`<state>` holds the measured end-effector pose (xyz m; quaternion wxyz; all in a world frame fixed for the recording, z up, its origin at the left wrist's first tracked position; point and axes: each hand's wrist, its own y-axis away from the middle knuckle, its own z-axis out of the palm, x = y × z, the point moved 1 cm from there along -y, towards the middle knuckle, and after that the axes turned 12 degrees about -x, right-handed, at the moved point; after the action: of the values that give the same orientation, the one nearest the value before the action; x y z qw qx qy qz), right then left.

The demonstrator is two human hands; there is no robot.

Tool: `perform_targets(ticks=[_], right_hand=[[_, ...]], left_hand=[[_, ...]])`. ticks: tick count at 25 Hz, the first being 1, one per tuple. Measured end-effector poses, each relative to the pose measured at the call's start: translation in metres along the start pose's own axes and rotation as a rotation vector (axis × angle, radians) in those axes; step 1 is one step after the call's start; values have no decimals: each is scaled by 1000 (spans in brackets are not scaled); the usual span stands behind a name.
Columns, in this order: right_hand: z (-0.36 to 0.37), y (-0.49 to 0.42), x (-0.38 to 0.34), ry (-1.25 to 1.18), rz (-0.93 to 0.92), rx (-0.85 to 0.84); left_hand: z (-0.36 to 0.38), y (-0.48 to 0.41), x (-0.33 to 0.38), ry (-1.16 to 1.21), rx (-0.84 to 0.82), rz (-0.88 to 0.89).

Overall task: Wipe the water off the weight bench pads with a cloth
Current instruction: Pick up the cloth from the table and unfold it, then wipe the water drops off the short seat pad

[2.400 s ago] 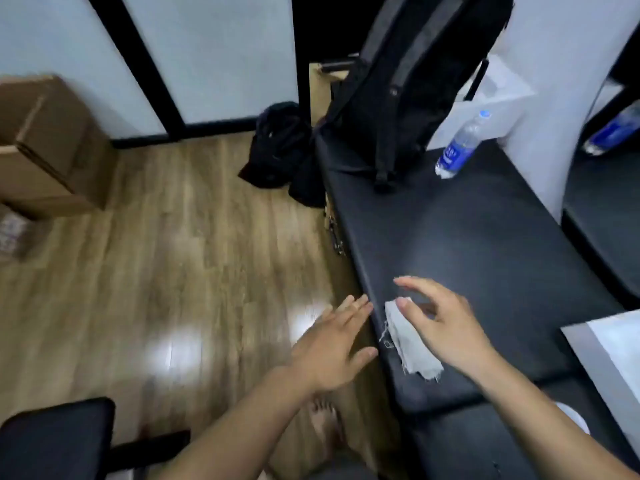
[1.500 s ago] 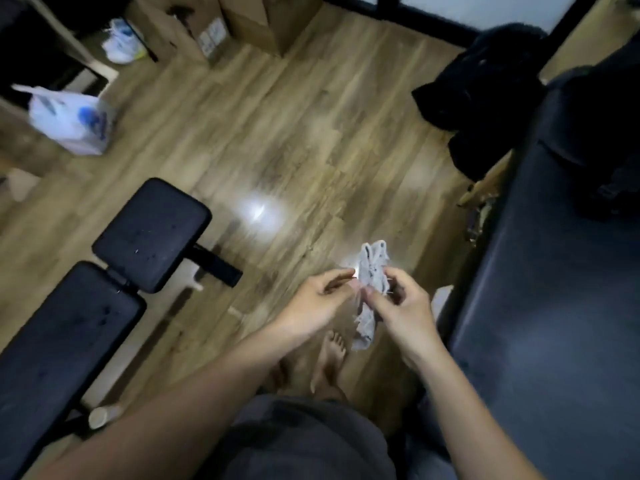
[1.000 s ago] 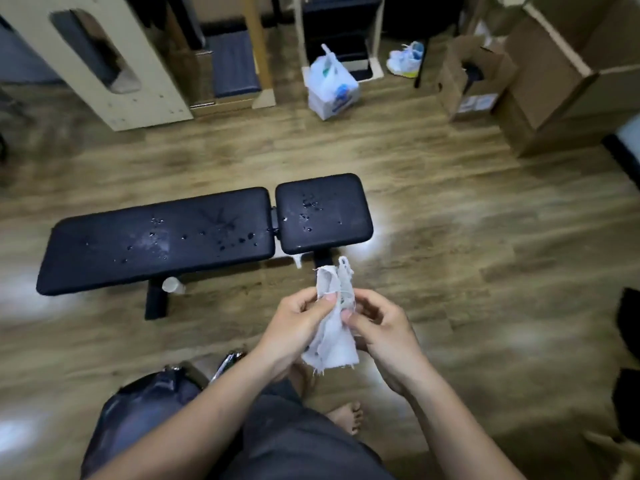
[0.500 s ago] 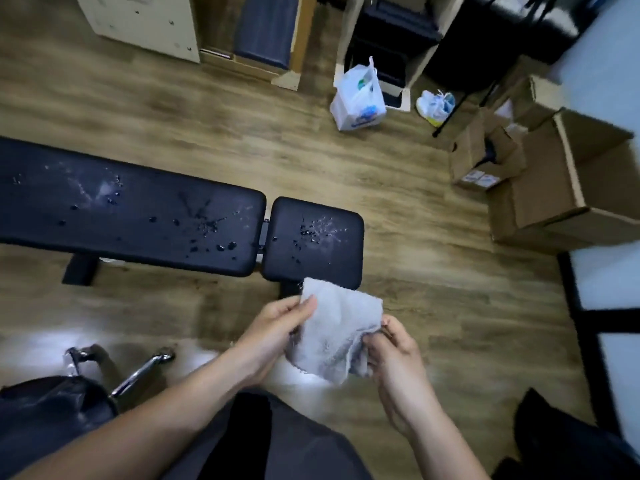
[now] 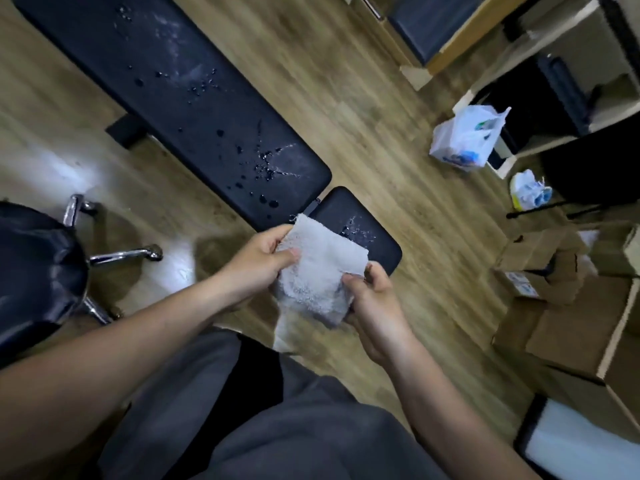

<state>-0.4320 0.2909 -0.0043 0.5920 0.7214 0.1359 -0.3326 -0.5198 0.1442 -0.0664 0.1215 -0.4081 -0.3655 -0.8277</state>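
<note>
A black weight bench runs diagonally across the wooden floor. Its long pad carries water drops and smears, thickest near its lower right end. The short seat pad beyond the gap also has drops, and its near corner is hidden behind the cloth. I hold a grey-white cloth spread in front of me, above the floor and apart from the pads. My left hand pinches its left edge. My right hand grips its lower right side.
A black swivel chair with chrome legs stands at the left. A white plastic bag and a shoe lie at the right, with cardboard boxes below them. Wooden shelving fills the upper right.
I turned from the black table towards the bench, carrying the cloth. Both hands have opened it from a bunched strip into a flat sheet. The bench now appears closer and tilted.
</note>
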Motion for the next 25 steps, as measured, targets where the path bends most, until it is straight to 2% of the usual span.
perform_targets(ticks=[6,12,14,16,20,25], right_hand=[[-34,-46,3,146,-53,-284],[-147,-95,41,165,11,-547],[-181,-124,62,180,-13,-551],[-204,-145,86,200,-26,-520],[-224,-179,145,40,131,-485],[-225,-198,206,-122,259,-452]], left_hand=[[32,1,6,16,260,46],[135,-51,-53,77,584,-20],[165,-73,-81,131,596,-109],[174,-96,-103,51,620,-174],[161,-146,-130,-81,582,-108],[136,-187,-168,-241,444,-144]])
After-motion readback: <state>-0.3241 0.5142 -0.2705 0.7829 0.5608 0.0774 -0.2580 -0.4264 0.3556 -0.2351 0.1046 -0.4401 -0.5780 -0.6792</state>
